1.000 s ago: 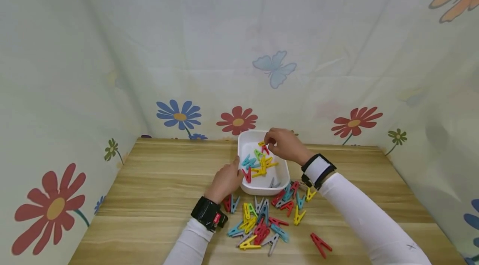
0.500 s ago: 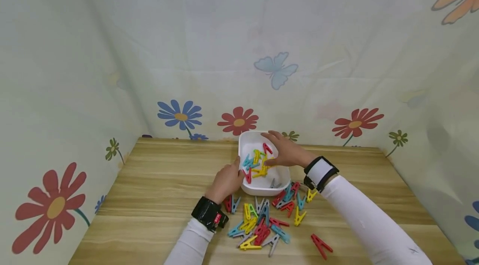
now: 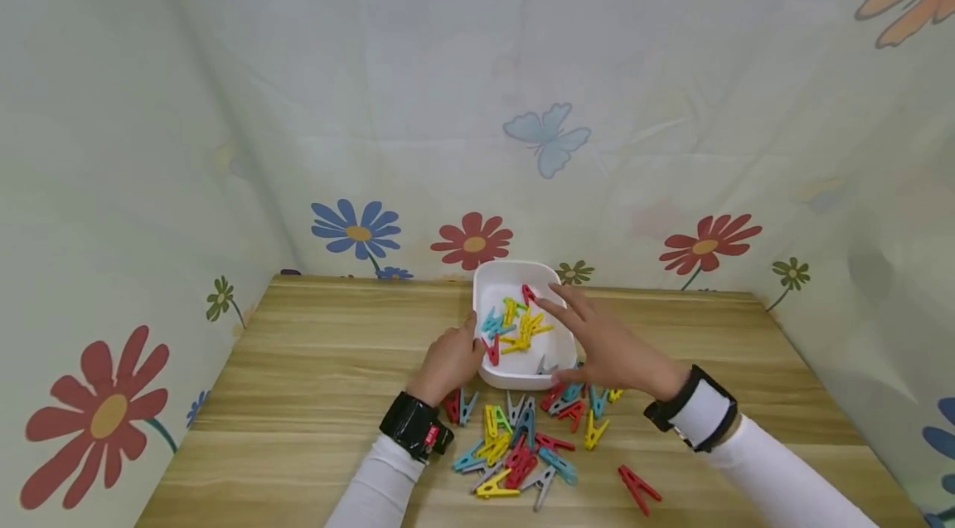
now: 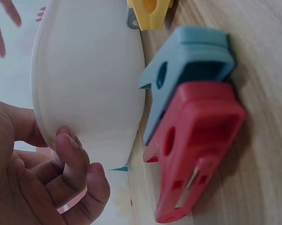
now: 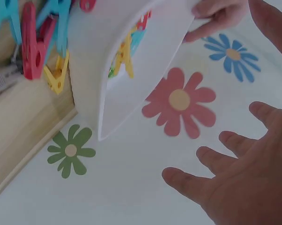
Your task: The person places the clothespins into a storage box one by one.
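View of a wooden counter (image 3: 313, 362) enclosed by floral cloth walls (image 3: 448, 97). A white tray (image 3: 515, 275) stands at the middle of the counter, close to its far edge, and contains yellow, teal, red and grey clothespins (image 3: 518, 325). The left hand (image 3: 448, 362) rests against the tray's left side; the left wrist view shows its fingers (image 4: 70, 164) curled at the tray's rim, a grip closed lightly on the tray wall. The right hand (image 3: 608, 346) hovers over the tray's right near corner with fingers (image 3: 559, 308) spread and straight, its grip fully open and holding nothing; the right wrist view confirms the splayed fingers (image 5: 234, 145) above the tray (image 5: 145, 61).

A loose pile of clothespins (image 3: 522, 441) in the same colours lies on the counter between the tray and the near edge. A single red clothespin (image 3: 637, 488) lies apart, toward the near right. A red and a teal clothespin (image 4: 188, 126) lie side by side just beside the tray's left near corner, next to the left hand. Both wrists carry dark bands (image 3: 414, 426) over white sleeves (image 3: 783, 478).
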Demonstrator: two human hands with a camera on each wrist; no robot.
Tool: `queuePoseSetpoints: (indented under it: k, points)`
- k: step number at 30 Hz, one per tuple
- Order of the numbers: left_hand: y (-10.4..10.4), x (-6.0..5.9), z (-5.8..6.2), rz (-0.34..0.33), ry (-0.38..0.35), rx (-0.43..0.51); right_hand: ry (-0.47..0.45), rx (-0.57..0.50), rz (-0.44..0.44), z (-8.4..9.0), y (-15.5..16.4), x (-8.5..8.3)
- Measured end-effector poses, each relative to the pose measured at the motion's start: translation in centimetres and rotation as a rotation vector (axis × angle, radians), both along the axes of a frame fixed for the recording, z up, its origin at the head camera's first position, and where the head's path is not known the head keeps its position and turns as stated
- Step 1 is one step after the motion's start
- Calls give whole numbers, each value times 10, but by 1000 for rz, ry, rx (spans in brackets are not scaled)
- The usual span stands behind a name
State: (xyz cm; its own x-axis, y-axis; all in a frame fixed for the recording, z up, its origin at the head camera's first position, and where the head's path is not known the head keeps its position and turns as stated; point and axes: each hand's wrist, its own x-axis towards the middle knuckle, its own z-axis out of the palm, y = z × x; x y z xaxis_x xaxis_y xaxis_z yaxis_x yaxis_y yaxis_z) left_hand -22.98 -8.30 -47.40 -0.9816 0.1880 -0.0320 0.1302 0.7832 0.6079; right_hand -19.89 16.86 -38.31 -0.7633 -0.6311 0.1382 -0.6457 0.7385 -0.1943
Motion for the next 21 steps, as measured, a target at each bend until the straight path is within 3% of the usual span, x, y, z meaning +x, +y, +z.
queuePoseSetpoints:
  k: [4,14,17,21]
  points:
    - [0,0,3,7,-21,-3,-9,-1,34,-8,0,25]
    - [1,-1,0,12,-41,0,-228,51,33,-27,6,61]
    - [1,-1,-1,10,-41,-2,-234,91,91,-35,5,69]
    - [1,-1,-3,5,-12,-7,-174,132,195,-44,2,79]
